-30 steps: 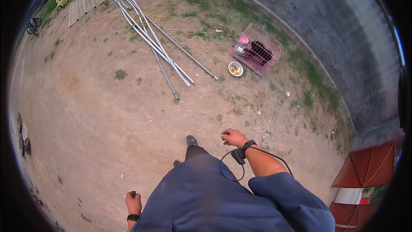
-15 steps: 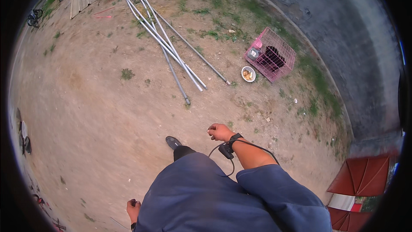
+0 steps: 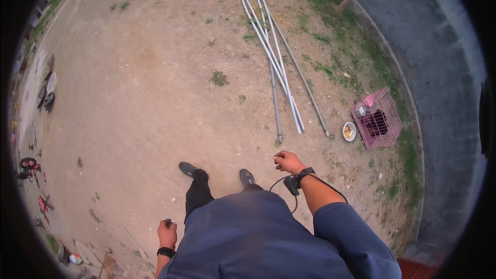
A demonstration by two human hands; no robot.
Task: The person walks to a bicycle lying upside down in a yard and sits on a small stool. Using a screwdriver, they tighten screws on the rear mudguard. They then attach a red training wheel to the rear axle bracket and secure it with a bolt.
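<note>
Pipes [image 3: 274, 57] now further ahead, 1 pink cage [image 3: 380, 121], 1 bowl [image 3: 349, 131], L hand [image 3: 167, 232] & R hand [image 3: 288, 161] both clenched, empty.

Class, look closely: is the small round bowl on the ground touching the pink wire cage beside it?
Apart. The head view shows a strip of bare dirt between the bowl and the near edge of the pink wire cage.

Blue short-sleeved shirt [image 3: 258, 243], black trousers [image 3: 198, 196] and shoes [image 3: 187, 168], black wristbands [image 3: 165, 251], a black cable [image 3: 289, 186] at the right wrist.
</note>
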